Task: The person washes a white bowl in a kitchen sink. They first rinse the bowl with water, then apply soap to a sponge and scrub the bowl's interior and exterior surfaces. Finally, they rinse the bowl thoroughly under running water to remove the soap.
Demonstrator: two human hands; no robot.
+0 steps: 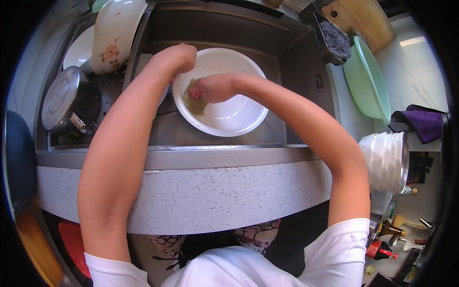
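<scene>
A round white basin [229,123] stands in the stainless-steel sink [215,21]. My left hand [183,59] is curled at the basin's upper left rim and appears to grip it; most of its fingers are hidden beyond the wrist and rim. Inside the basin, my right hand [215,88] presses a yellowish-green cleaning cloth [194,102] against the left inner wall. The cloth and fingertips are slightly blurred. A pale dish [163,97] lies partly hidden behind my left forearm, left of the basin.
A floral bowl [116,39] and a metal pot [66,100] sit on the drainer at left. To the right are a holder with steel wool [335,39], a green basin [367,82], stacked white bowls [383,163] and a purple cloth [425,123]. The speckled counter edge [229,197] runs before me.
</scene>
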